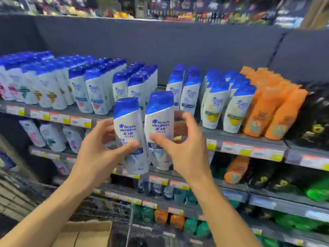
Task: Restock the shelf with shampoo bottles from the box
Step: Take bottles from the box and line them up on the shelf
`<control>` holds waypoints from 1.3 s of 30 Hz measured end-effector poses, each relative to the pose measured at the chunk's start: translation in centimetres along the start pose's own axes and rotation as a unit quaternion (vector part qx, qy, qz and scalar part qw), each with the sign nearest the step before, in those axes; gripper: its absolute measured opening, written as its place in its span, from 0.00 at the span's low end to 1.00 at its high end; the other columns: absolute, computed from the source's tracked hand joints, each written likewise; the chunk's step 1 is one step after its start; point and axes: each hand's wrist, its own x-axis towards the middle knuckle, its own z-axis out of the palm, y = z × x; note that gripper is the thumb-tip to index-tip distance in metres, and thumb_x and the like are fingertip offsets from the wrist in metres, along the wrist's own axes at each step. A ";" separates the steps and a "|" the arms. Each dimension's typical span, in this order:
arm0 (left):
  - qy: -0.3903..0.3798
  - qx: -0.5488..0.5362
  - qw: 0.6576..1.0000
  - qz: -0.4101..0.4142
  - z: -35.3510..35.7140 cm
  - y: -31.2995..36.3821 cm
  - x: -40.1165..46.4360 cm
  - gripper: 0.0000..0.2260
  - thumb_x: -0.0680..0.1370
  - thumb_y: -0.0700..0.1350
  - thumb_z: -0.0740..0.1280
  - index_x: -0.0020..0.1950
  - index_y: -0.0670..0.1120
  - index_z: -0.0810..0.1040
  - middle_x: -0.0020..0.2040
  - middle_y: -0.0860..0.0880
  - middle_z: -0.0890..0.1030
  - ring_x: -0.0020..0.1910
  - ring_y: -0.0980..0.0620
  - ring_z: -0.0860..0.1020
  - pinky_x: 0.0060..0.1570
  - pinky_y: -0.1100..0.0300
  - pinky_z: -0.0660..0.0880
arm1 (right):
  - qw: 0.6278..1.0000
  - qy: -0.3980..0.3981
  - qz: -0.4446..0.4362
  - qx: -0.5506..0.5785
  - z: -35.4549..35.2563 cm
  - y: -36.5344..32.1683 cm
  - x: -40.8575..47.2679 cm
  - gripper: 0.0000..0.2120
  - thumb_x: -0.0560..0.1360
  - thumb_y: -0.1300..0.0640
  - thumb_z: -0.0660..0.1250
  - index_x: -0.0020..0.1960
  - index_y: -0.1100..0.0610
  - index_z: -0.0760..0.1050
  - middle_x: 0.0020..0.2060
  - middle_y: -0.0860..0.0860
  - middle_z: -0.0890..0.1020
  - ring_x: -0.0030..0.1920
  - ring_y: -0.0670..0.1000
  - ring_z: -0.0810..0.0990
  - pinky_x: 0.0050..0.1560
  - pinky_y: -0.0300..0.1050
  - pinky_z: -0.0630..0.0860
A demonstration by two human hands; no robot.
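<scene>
Down by the person's waist sits the open cardboard box (83,234), flaps up, kept close so each reach for stock is short. Above it both forearms rise toward the shelving. The left hand (99,154) is wrapped around the lower body of one white, blue-capped shampoo bottle (130,136), thumb across the label, fingers behind. The right hand (185,148) curls around a second bottle (159,129), fingers spread wide and only loosely closed; I judge it holds the bottle, though the grip looks light. The two bottles are upright, labels facing out, side by side and nearly touching, in front of the top shelf (249,138). That seems deliberate: they match the rows already there, and a gap (161,86) in those rows lies just behind them, the likely slot.
</scene>
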 end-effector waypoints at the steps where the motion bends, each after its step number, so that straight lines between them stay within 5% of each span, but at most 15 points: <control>1: -0.008 -0.004 1.000 0.011 0.8 1.1 0.6 0.25 0.59 0.52 0.77 0.54 0.53 0.77 0.46 0.55 0.85 0.46 0.59 0.82 0.41 0.64 0.80 | 1.000 0.008 -0.003 -0.003 -1.2 -0.3 0.4 0.22 0.67 0.51 0.78 0.56 0.46 0.71 0.42 0.44 0.83 0.40 0.39 0.81 0.34 0.30 0.74; 12: -0.027 0.014 0.998 0.064 7.1 3.8 6.7 0.23 0.65 0.41 0.78 0.58 0.49 0.77 0.45 0.56 0.82 0.43 0.70 0.79 0.34 0.75 0.75 | 0.995 0.100 0.022 -0.005 -4.5 3.0 6.2 0.26 0.67 0.50 0.77 0.61 0.48 0.72 0.46 0.45 0.82 0.42 0.42 0.81 0.39 0.40 0.80; 24: -0.061 -0.042 0.994 0.081 7.0 2.4 15.7 0.28 0.64 0.44 0.77 0.62 0.54 0.76 0.48 0.57 0.85 0.49 0.63 0.81 0.47 0.63 0.79 | 0.976 0.207 0.066 -0.026 -1.4 10.1 13.8 0.25 0.66 0.46 0.77 0.59 0.42 0.71 0.52 0.46 0.81 0.51 0.45 0.81 0.45 0.39 0.80; 27: -0.084 -0.069 0.991 0.083 7.4 2.1 16.9 0.29 0.63 0.44 0.77 0.63 0.54 0.76 0.49 0.57 0.85 0.51 0.61 0.82 0.51 0.57 0.78 | 0.974 0.213 0.071 -0.012 -0.8 11.1 13.6 0.23 0.68 0.53 0.77 0.60 0.48 0.72 0.52 0.46 0.81 0.50 0.39 0.81 0.43 0.30 0.77; 30: -0.102 -0.085 0.988 0.081 7.9 2.0 17.8 0.29 0.62 0.45 0.76 0.62 0.55 0.76 0.50 0.58 0.85 0.53 0.60 0.81 0.51 0.55 0.78 | 0.974 0.216 0.073 -0.003 -0.6 11.7 13.5 0.22 0.69 0.54 0.76 0.60 0.50 0.73 0.52 0.45 0.82 0.51 0.40 0.81 0.45 0.33 0.79; 37: -0.136 -0.100 0.983 0.077 9.1 1.7 18.2 0.27 0.60 0.47 0.76 0.58 0.57 0.78 0.51 0.61 0.84 0.53 0.62 0.81 0.48 0.69 0.79 | 0.964 0.229 0.081 -0.106 -0.2 14.3 12.1 0.21 0.73 0.51 0.71 0.65 0.50 0.73 0.57 0.43 0.82 0.59 0.40 0.78 0.56 0.42 0.79; 39: -0.146 -0.096 0.982 0.078 9.4 1.6 18.2 0.28 0.60 0.46 0.76 0.59 0.56 0.78 0.52 0.60 0.84 0.54 0.60 0.81 0.49 0.66 0.79 | 0.964 0.205 0.081 -0.149 -0.5 14.7 11.4 0.23 0.74 0.51 0.70 0.68 0.50 0.72 0.59 0.45 0.80 0.60 0.41 0.77 0.58 0.40 0.77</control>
